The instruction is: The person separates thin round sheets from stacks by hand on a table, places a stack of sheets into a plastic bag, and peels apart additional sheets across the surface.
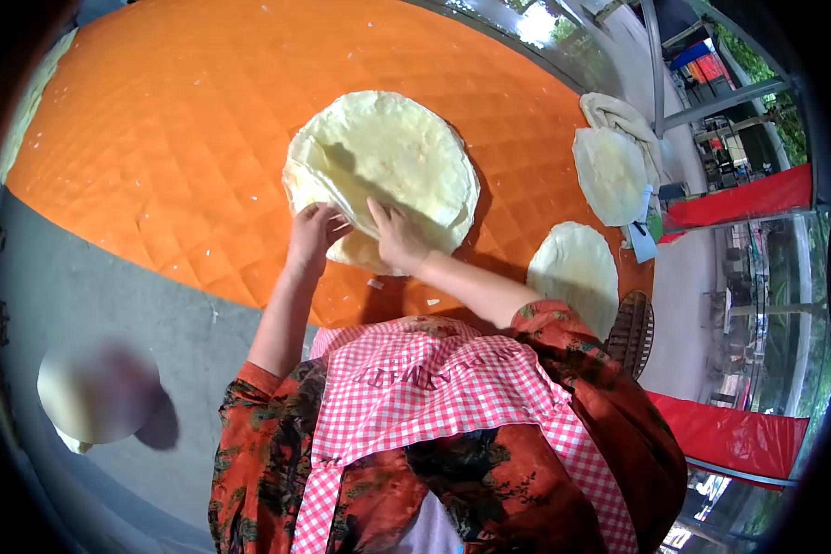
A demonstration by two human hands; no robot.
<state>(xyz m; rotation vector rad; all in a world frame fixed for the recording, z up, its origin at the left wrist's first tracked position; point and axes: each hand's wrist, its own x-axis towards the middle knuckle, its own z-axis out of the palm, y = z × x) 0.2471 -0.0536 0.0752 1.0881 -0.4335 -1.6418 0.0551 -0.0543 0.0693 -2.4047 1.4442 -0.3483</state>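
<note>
A stack of round, pale, thin flatbreads lies on the orange cover. The near-left edge of its upper layer is lifted and folded back. My left hand is closed, its fingers pinching this raised edge. My right hand touches the stack at the right end of the fold, with its fingers stretched out and slightly apart. Its thumb is hard to make out. Below the hands, a part of a lower flatbread sticks out towards my checked apron.
An orange quilted cover spreads over the table, with small white scraps on it. To the right lie another flatbread, a further one beside a bunched cloth, and a woven basket. A person in a pale hat is at lower left.
</note>
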